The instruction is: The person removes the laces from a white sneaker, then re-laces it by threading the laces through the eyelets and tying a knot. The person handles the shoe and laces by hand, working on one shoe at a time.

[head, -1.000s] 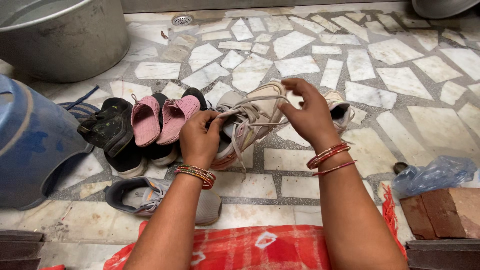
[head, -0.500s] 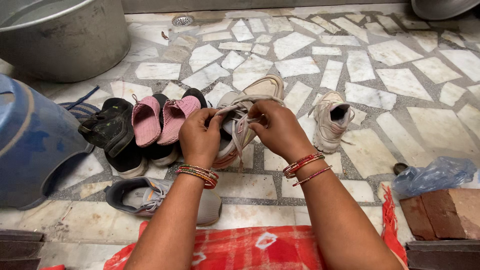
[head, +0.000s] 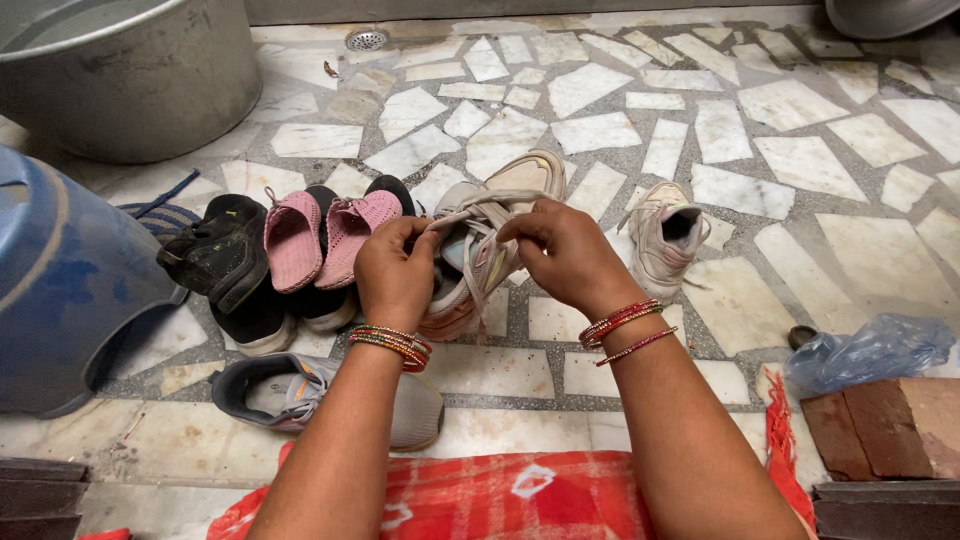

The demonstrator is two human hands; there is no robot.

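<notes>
Floor is broken-marble mosaic (head: 800, 160), seen from above, with a small round drain (head: 365, 40) near the top edge. Far left: a blue plastic tub (head: 60, 290) is tipped on its side; behind it a large grey metal basin (head: 130, 80) is parked. Just right of the tub a black shoe (head: 215, 255) is lying, then a pair of pink knit slippers (head: 320, 235) is stacked on darker shoes, all touching in one cluster. In front of that cluster a grey sneaker (head: 300, 395) is lying on its side, near the left forearm. Centre: a beige sneaker (head: 500, 195) is held up off the floor, toe pointing away, between both hands. Left hand (head: 395, 275) is closed around the heel/collar side, fingers curled, a lace pinched at the thumb. Right hand (head: 560, 255) is closed on the laces over the tongue, fingertips pinched; exact lace grip can't be made out. Bangles are worn on both wrists. Right of the hands the matching beige sneaker (head: 665, 240) is standing upright on the floor, clear of the held one, opening toward the camera. Far right: a crumpled blue plastic bag (head: 870, 350) is lying beside a red brick (head: 880, 425). Bottom edge is covered by red patterned cloth (head: 500, 495).
</notes>
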